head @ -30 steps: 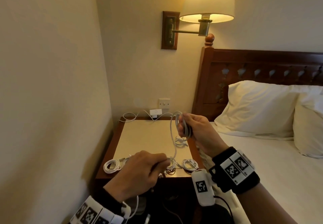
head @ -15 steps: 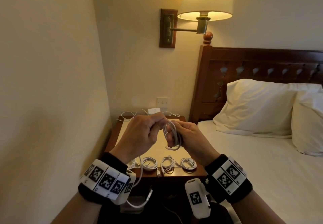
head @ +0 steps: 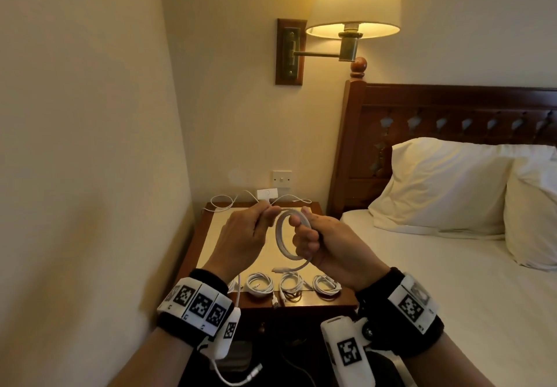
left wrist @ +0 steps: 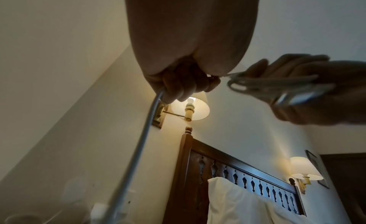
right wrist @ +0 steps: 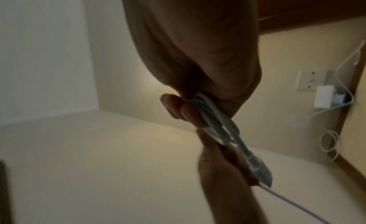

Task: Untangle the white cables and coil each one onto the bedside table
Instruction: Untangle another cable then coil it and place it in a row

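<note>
Above the bedside table [head: 211, 254] my right hand [head: 310, 235] grips a white cable coil [head: 284, 242], its loops wound round the fingers. My left hand [head: 259, 217] pinches the same cable's free run just left of the coil. In the left wrist view that cable [left wrist: 138, 143] drops from the left hand's curled fingers [left wrist: 184, 85]. In the right wrist view the coil [right wrist: 213, 118] sits in the curled fingers, a plug end [right wrist: 257, 166] sticking out. Three finished coils [head: 291, 285] lie in a row along the table's front edge.
Loose white cable [head: 223, 202] and a white charger [head: 266, 194] in the wall socket lie at the table's back. A wall lamp [head: 352, 3] hangs above. The bed [head: 452, 266] with pillows and a wooden headboard borders the table's right; a wall closes the left.
My left hand rose from the table's front edge to meet the right hand. Both hands drew nearer to me, and the coil now shows as a wider loop.
</note>
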`<state>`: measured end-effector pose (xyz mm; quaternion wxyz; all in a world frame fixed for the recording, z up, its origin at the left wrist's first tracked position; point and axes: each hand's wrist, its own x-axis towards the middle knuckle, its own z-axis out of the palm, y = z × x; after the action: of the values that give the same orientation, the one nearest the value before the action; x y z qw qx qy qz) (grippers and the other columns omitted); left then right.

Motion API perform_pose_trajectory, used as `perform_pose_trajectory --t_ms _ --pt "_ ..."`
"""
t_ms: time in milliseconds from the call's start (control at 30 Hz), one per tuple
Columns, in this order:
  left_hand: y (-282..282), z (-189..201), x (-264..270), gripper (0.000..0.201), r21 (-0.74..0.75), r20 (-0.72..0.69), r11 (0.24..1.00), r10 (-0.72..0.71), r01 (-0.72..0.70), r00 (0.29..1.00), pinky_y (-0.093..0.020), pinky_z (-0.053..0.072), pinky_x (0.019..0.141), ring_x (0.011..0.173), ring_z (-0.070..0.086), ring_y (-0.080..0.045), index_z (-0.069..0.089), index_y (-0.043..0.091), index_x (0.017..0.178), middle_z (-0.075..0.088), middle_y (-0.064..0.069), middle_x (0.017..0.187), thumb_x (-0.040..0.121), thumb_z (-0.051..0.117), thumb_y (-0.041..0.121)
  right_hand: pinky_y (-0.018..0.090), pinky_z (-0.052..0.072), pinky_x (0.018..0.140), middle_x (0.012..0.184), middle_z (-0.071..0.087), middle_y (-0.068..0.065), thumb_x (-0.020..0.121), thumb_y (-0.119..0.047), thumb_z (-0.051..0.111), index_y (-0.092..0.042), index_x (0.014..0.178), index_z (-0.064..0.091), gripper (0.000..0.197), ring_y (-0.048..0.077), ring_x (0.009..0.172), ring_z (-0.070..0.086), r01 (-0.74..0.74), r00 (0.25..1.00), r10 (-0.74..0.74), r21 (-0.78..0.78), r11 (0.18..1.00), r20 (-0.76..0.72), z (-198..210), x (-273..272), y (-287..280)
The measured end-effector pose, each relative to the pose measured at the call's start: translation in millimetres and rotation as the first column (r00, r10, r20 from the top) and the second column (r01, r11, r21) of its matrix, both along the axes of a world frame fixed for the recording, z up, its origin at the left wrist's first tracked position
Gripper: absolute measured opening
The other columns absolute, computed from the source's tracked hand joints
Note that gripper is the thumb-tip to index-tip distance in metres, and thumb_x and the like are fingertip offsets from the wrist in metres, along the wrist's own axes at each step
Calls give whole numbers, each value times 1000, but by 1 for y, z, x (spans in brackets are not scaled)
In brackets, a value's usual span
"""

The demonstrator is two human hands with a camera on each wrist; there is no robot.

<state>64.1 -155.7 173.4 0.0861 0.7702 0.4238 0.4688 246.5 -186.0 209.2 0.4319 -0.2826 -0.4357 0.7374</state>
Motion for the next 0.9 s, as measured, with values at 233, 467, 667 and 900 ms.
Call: perform_pose_trajectory --t_ms 233,467,667,900 --pt "-2 -60 -30 32 -262 57 965 11 5 998 -22 34 57 59 41 -7 47 28 73 49 9 65 102 36 33 18 32 48 52 35 -8 94 -22 41 -10 80 54 23 4 44 33 -8 967 -11 -71 997 -256 25 31 11" --pt "-39 -36 1 38 -265 -451 964 -131 8 883 -30 35 58 60 49 -13 48 22 70 53 8 63 98 36 45 21 38 53 59 44 0 104 -29 36 -8 86 57 35 10 52 40 205 973 -218 143 968 78 5 22 22" --pt "-63 19 29 37 -14 -618 1000 -13 5 786 -35 48 71 74 57 -18 60 27 104 65 0 85 103 30 47 22 44 55 61 55 1 105 -27 37 1 92 61 40 11 54 50 162 815 -400 497 852 419 -5 -1 11" --pt "-52 34 26 51 175 -536 984 131 -42 834 -23 42 58 63 55 -7 58 28 97 64 10 77 96 20 62 19 48 58 67 61 4 103 -30 40 2 97 65 42 10 60 57 76 774 -383 526 847 504 -8 2 8"
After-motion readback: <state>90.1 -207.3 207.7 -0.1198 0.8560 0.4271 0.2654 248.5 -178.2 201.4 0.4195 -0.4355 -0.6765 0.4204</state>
